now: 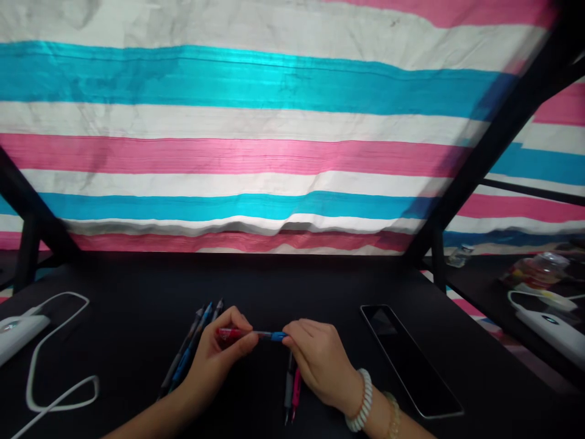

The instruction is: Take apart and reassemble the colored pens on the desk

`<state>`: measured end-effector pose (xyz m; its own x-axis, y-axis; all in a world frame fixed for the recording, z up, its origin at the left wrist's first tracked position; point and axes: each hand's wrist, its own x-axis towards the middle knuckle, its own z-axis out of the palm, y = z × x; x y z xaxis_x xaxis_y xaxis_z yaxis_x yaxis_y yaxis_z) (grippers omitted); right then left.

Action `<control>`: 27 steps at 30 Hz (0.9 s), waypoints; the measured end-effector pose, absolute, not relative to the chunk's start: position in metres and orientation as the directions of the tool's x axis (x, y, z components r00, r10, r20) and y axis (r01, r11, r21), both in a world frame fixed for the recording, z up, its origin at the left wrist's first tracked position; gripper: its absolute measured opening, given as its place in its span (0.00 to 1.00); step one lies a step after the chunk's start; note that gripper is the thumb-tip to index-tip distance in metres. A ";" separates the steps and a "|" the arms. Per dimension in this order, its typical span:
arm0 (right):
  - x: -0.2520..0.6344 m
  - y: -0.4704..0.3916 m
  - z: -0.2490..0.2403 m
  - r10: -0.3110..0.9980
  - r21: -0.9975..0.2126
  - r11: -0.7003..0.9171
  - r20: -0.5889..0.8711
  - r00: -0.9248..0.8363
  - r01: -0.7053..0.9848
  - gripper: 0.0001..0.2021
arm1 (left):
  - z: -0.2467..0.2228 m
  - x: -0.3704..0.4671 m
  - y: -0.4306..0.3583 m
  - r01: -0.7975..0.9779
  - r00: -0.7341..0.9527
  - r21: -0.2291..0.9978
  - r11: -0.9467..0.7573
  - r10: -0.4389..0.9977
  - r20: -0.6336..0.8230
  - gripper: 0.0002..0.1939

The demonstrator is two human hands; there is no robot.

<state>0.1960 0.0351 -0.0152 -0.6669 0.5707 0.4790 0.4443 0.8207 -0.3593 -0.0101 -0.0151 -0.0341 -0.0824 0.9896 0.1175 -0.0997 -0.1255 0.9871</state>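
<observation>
My left hand (pixel 223 344) is closed round the red part of a pen (pixel 264 335), held level above the dark table. At the pen's blue end, the fingers of my right hand (pixel 320 360) are pinched. Beneath and beside my right hand lie a grey pen (pixel 288 390) and a pink pen (pixel 296 390), their upper ends partly hidden by it. Several pens, among them a blue pen (pixel 181 366), lie slanted side by side just left of my left hand, which covers part of them.
A phone (pixel 411 360) lies on the black table (pixel 137 280) at the right. At the far left are a white device (pixel 21 335) and its looped cable (pixel 34 366). Dark frame bars (pixel 484 146) stand before a striped sheet (pixel 237 155). A jar (pixel 543 268) sits beyond the right bar.
</observation>
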 end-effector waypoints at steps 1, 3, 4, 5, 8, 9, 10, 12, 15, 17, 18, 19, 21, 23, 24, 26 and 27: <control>0.196 0.035 -0.015 0.601 -0.422 0.794 0.441 -0.666 0.438 0.16 | -0.033 -0.010 -0.015 -0.079 -0.081 0.987 -0.142 0.987 0.136 0.14; 0.196 0.034 -0.013 0.664 -0.566 0.709 0.334 -0.669 0.421 0.17 | -0.030 -0.010 -0.015 -0.051 -0.072 0.983 -0.174 0.983 0.170 0.14; 0.196 0.033 -0.011 0.687 -0.639 0.653 0.273 -0.673 0.407 0.18 | -0.029 -0.010 -0.015 -0.046 -0.064 0.982 -0.185 0.981 0.182 0.13; 0.196 0.033 -0.009 0.705 -0.706 0.591 0.216 -0.676 0.390 0.20 | -0.029 -0.010 -0.015 -0.045 -0.054 0.980 -0.193 0.980 0.191 0.13; 0.196 0.036 -0.004 0.718 -0.850 0.411 0.079 -0.691 0.330 0.23 | -0.028 -0.011 -0.014 -0.036 -0.021 0.975 -0.219 0.976 0.218 0.12; 0.196 0.037 -0.004 0.714 -0.879 0.356 0.039 -0.699 0.315 0.23 | -0.028 -0.012 -0.014 -0.027 -0.012 0.973 -0.227 0.974 0.227 0.12; 0.196 0.038 -0.004 0.703 -0.904 0.302 -0.005 -0.712 0.304 0.24 | -0.028 -0.012 -0.014 -0.019 -0.005 0.971 -0.236 0.972 0.236 0.12; 0.196 0.041 -0.006 0.675 -0.939 0.184 -0.094 -0.732 0.290 0.24 | -0.029 -0.013 -0.014 -0.007 0.008 0.967 -0.255 0.967 0.255 0.11; 0.197 0.044 -0.010 0.637 -0.967 0.012 -0.188 -0.747 0.253 0.24 | -0.030 -0.013 -0.014 -0.011 0.032 0.960 -0.279 0.960 0.280 0.11; 0.198 0.044 -0.012 0.606 -0.972 -0.076 -0.221 -0.764 0.221 0.24 | -0.030 -0.013 -0.015 -0.018 0.047 0.954 -0.299 0.953 0.299 0.11; 0.198 0.044 -0.012 0.586 -0.971 -0.115 -0.236 -0.775 0.209 0.24 | -0.029 -0.013 -0.015 -0.019 0.049 0.952 -0.306 0.950 0.307 0.11; 0.198 0.044 -0.012 0.566 -0.968 -0.145 -0.251 -0.786 0.205 0.24 | -0.029 -0.012 -0.015 -0.018 0.047 0.949 -0.314 0.948 0.314 0.11; 0.198 0.043 -0.009 0.555 -0.967 -0.120 -0.253 -0.792 0.224 0.24 | -0.027 -0.012 -0.016 -0.005 0.031 0.950 -0.313 0.949 0.313 0.11; 0.197 0.040 -0.006 0.641 -0.958 0.107 -0.139 -0.755 0.267 0.24 | -0.026 -0.011 -0.016 0.014 -0.002 0.954 -0.299 0.954 0.299 0.11; 0.196 0.038 -0.005 0.695 -0.909 0.294 -0.010 -0.719 0.297 0.23 | -0.026 -0.011 -0.015 0.024 -0.027 0.957 -0.289 0.957 0.290 0.11; 0.195 0.035 -0.006 0.683 -0.671 0.633 0.250 -0.686 0.385 0.14 | -0.026 -0.011 -0.015 0.033 -0.071 0.962 -0.271 0.960 0.272 0.11; 0.195 0.033 -0.008 0.638 -0.545 0.729 0.320 -0.701 0.414 0.12 | -0.026 -0.011 -0.015 0.030 -0.082 0.963 -0.267 0.960 0.268 0.12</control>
